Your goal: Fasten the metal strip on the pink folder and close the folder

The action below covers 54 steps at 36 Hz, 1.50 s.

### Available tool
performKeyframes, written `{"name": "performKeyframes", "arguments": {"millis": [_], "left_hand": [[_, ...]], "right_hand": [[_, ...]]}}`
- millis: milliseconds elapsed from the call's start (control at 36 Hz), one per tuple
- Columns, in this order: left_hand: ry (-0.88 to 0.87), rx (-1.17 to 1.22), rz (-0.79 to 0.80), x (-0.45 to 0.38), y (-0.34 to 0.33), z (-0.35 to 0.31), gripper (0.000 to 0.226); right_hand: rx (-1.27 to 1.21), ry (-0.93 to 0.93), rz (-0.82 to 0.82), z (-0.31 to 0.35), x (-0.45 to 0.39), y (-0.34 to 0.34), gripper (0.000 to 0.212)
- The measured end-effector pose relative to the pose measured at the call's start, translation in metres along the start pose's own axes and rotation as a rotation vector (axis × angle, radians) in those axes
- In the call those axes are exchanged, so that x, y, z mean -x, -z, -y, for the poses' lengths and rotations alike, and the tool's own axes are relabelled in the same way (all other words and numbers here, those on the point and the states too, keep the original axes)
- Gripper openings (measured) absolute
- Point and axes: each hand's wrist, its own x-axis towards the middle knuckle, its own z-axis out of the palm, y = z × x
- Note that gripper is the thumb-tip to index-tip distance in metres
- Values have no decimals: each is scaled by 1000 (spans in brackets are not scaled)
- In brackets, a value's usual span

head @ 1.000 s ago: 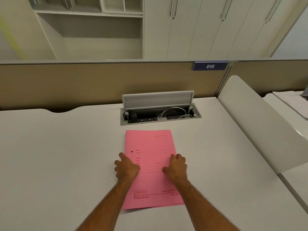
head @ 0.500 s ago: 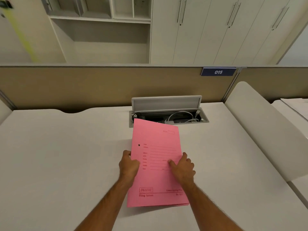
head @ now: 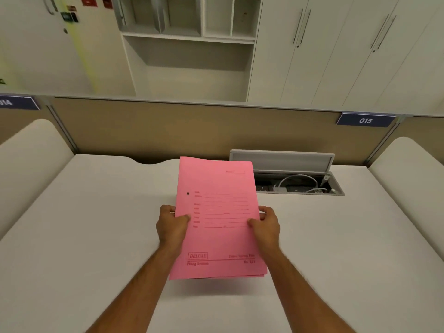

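while the folder (head: 216, 217) hung shut above the desk (head: 96, 224), the left hand (head: 171, 224) and right hand (head: 265, 224) pinched its side edges, thumbs on top. it looked light, thin and floppy, so edge holds suited it.

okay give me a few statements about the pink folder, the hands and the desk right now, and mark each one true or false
1. The pink folder is closed. True.
2. Only one hand holds the folder. False: the left hand grips its left edge and the right hand grips its right edge.
3. The folder lies flat on the desk. False: it is lifted, with a shadow on the desk below its near edge.
4. The cable box in the desk has its lid up. True.
5. The sign on the partition reads 012. False: it reads 015.
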Motion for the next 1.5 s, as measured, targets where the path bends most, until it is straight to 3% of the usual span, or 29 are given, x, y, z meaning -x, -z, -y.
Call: {"name": "performKeyframes", "arguments": {"millis": [167,444,611,972,1306,1500], "left_hand": [[-7,-49,0,-29,23,-3,36],[-100,-331,-86,-92,20,9,31],[-123,-451,-107,-122,5,9,39],[-78,-560,-50,-166,-21,27,56],[-78,-582,-41,-182,-40,31,58],[-81,-622,-42,-178,-47,30,64]], "right_hand": [[38,27,50,16,-5,-43,40],[151,98,122,36,-35,-97,46],[280,101,154,28,-67,-127,67],[373,92,228,21,-103,-156,80],[399,130,120,8,-127,-173,76],[544,180,-24,13,-125,-168,67]]}}
